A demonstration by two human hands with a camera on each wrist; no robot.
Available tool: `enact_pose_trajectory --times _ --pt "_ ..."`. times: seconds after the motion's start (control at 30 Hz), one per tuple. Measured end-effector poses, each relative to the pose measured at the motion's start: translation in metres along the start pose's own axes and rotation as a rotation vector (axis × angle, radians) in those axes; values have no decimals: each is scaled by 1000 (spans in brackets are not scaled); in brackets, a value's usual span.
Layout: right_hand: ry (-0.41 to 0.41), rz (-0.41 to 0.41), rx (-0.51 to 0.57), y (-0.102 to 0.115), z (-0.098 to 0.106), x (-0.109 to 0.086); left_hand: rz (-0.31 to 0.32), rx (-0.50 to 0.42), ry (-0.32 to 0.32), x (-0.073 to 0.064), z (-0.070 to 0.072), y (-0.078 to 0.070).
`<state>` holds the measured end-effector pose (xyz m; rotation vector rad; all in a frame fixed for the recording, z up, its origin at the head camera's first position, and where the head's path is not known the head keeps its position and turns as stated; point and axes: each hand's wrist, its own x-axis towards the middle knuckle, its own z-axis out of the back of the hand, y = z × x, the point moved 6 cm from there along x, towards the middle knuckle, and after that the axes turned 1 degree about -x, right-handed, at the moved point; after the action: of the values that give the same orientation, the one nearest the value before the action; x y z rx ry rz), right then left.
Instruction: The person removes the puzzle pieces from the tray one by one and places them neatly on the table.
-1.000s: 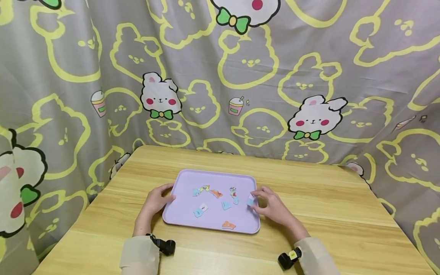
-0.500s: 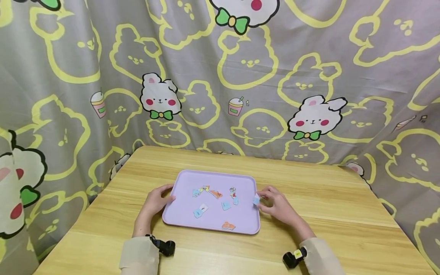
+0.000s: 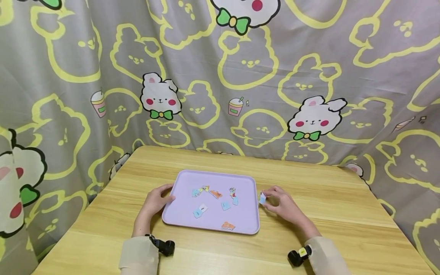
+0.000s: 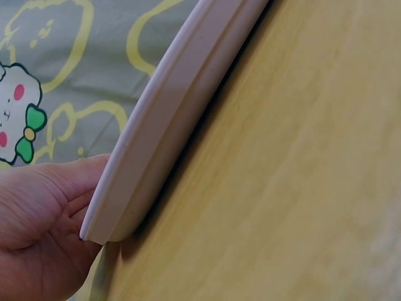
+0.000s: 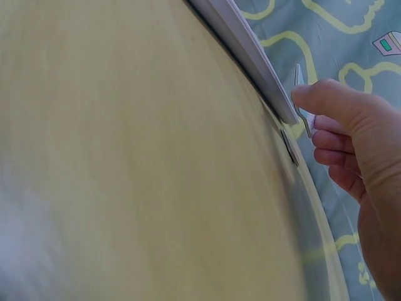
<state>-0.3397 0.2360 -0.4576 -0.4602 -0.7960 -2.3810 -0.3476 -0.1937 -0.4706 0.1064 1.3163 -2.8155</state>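
While left hand (image 3: 156, 199) holds tray (image 3: 245, 217), right hand (image 3: 281, 206) alongside, pinching piece (image 3: 262, 198).

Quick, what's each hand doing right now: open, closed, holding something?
Left hand: closed, gripping the edge of the lilac rectangular tray.
Right hand: closed, pinching a small, flat, light-blue-and-white piece.

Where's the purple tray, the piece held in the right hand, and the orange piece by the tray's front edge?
Purple tray (image 3: 245, 214): head view, on its bare floor.
Held piece (image 3: 262, 198): head view, middle of its visible face.
Orange piece (image 3: 228, 225): head view, middle of its top.
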Motion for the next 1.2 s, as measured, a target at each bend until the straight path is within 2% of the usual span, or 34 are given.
enact_pose_trajectory --times 0.2,0.37,0.7,0.93,1.2 --pt "13 -19 -24 -6 5 -1 -17 9 -2 2 1 1" --pt "14 9 -48 -11 11 -3 -21 4 -3 4 1 3" --pt "53 -12 -94 -20 18 -6 -7 -2 -7 3 1 6" --pt "111 -65 -98 -28 19 -7 5 1 -2 2 1 6" --pt "146 -60 -110 -33 22 -7 8 -2 -2 3 1 5"
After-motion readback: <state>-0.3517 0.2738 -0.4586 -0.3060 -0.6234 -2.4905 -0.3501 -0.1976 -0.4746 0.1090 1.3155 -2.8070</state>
